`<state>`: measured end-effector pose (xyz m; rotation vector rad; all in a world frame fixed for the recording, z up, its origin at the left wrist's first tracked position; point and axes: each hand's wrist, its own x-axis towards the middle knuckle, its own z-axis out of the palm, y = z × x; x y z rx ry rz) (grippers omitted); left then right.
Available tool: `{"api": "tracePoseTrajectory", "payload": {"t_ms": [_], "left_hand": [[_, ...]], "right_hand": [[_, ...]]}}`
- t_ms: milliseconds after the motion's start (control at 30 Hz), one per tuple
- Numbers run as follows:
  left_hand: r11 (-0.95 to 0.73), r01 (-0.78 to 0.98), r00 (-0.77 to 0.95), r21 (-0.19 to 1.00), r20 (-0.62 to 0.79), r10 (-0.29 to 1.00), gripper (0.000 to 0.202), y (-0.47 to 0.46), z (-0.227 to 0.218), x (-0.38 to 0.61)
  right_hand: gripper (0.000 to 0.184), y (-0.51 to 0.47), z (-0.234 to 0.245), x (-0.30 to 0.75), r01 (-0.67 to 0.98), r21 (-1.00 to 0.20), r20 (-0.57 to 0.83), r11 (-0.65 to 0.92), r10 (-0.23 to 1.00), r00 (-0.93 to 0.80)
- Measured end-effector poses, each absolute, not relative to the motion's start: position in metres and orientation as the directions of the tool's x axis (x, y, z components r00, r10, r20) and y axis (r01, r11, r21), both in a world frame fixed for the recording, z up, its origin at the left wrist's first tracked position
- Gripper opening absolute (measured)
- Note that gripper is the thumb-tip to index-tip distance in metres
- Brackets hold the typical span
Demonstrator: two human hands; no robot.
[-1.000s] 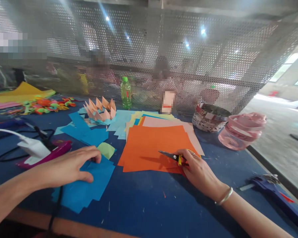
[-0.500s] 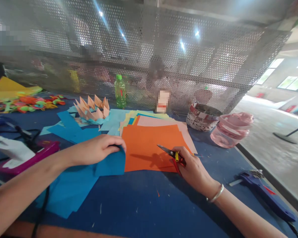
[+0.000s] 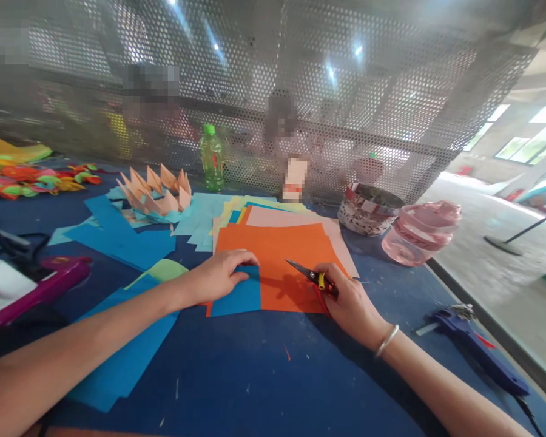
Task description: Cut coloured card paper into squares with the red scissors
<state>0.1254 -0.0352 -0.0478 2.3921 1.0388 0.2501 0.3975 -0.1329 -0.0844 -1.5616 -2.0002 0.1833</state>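
Note:
My left hand point(image 3: 218, 276) pinches the top edge of a blue paper square point(image 3: 239, 297) that lies partly over the orange sheet point(image 3: 282, 258) at the top of a stack of coloured papers. My right hand point(image 3: 348, 303) grips small red-handled scissors point(image 3: 312, 278), blades closed and pointing left over the orange sheet. More blue sheets point(image 3: 118, 358) lie under my left forearm on the dark blue table point(image 3: 264, 376).
A pink glue gun point(image 3: 40, 288) lies at the left, a blue glue gun point(image 3: 473, 346) at the right. Behind the stack stand folded peach paper crowns point(image 3: 152, 191), a green bottle point(image 3: 212, 159), a woven paper bowl point(image 3: 368, 209) and a pink container point(image 3: 421, 233). People sit behind a perforated metal screen point(image 3: 391, 97).
My left hand has slid a blue square to the right, from the blue pile onto the orange sheet. My right hand has stayed on the scissors, almost still.

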Motion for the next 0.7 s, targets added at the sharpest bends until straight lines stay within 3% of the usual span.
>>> {"api": "tracePoseTrajectory", "payload": {"t_ms": [700], "left_hand": [[-0.49, 0.619, 0.67, 0.614, -0.088, 0.737, 0.027, -0.0254, -0.0507, 0.1181]], "right_hand": [[0.023, -0.1335, -0.0853, 0.3932, 0.839, -0.47, 0.335, 0.275, 0.935, -0.119]]}}
